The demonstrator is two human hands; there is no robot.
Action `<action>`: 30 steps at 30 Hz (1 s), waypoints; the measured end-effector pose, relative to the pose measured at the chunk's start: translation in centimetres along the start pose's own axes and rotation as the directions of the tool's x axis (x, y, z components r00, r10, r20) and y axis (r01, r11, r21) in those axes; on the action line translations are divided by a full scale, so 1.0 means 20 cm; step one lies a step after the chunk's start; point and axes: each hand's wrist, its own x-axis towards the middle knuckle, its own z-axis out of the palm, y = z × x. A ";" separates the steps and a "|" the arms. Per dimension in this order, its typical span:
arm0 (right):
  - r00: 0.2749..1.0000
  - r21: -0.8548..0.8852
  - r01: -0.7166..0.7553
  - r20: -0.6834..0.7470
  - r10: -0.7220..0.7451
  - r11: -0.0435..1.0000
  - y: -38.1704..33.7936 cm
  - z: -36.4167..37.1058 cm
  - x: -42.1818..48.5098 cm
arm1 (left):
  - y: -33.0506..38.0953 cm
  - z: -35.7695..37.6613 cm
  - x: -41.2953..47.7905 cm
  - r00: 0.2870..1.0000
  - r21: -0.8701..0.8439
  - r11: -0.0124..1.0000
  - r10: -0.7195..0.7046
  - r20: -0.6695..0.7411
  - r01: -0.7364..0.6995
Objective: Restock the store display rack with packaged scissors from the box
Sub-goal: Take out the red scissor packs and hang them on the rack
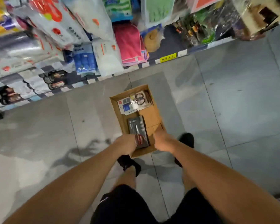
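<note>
An open cardboard box (153,115) is low in front of me over the floor, near my feet. In its near half lies a grey scissors package (137,126) with red handles showing. At its far end is a stack of white and clear scissors packages (134,102). My left hand (126,142) is closed over the box's left wall at the near corner, its fingers right beside the grey package. My right hand (162,141) grips the right wall near the same end. Whether the box rests on the floor or hangs just above it I cannot tell.
Store shelving (90,46) runs across the top and left, packed with bagged goods, pink towels (129,44) and price tags along the shelf edge (166,58). Grey floor tiles (233,102) spread to the right and left of the box. My black shoes (129,164) stand just behind it.
</note>
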 end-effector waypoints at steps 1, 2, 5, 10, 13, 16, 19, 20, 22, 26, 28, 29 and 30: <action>0.999 0.000 -0.030 0.016 0.030 1.000 0.00 0.06 0.10 | -0.04 0.03 0.09 1.000 -0.003 1.000 -0.006 -0.007 0.006; 0.998 0.002 -0.058 0.035 0.058 0.998 0.01 0.13 0.21 | -0.07 0.07 0.19 1.000 -0.004 1.000 -0.016 -0.004 0.016; 0.991 0.012 -0.121 0.064 0.120 0.993 0.09 0.38 0.59 | -0.17 0.28 0.54 0.997 -0.022 0.998 -0.058 0.043 0.059; 0.971 0.073 -0.225 0.099 0.217 0.972 0.31 0.88 1.20 | -0.33 0.63 1.16 0.993 -0.073 0.993 -0.093 0.068 0.098; 0.933 0.151 -0.352 0.135 0.334 0.924 0.44 1.14 1.49 | -0.43 0.79 1.47 0.992 -0.224 0.966 -0.128 0.006 0.126; 0.893 0.248 -0.448 0.167 0.418 0.859 0.53 1.33 1.71 | -0.49 0.91 1.70 0.967 -0.420 0.877 -0.256 0.001 0.233; 0.874 0.282 -0.474 0.262 0.409 0.834 0.58 1.44 1.86 | -0.51 1.01 1.84 0.931 -0.511 0.791 -0.360 0.055 0.336; 0.877 0.310 -0.471 0.268 0.399 0.826 0.59 1.47 1.89 | -0.51 1.03 1.88 0.920 -0.530 0.767 -0.385 0.071 0.362; 0.890 0.385 -0.456 0.201 0.409 0.803 0.61 1.53 1.91 | -0.51 1.08 1.92 0.904 -0.573 0.719 -0.417 0.096 0.393; 0.901 0.570 -0.372 0.033 0.432 0.733 0.59 1.56 1.88 | -0.54 1.13 1.96 0.876 -0.629 0.650 -0.469 0.108 0.426; 0.901 0.740 -0.383 0.169 0.399 0.552 0.55 1.56 1.90 | -0.55 1.13 1.96 0.858 -0.634 0.625 -0.498 0.126 0.456; 0.897 0.769 -0.406 0.232 0.376 0.493 0.52 1.56 1.91 | -0.56 1.13 1.96 0.852 -0.630 0.621 -0.507 0.132 0.466; 0.894 0.784 -0.415 0.257 0.366 0.462 0.50 1.55 1.92 | -0.57 1.13 1.96 0.852 -0.636 0.616 -0.505 0.136 0.466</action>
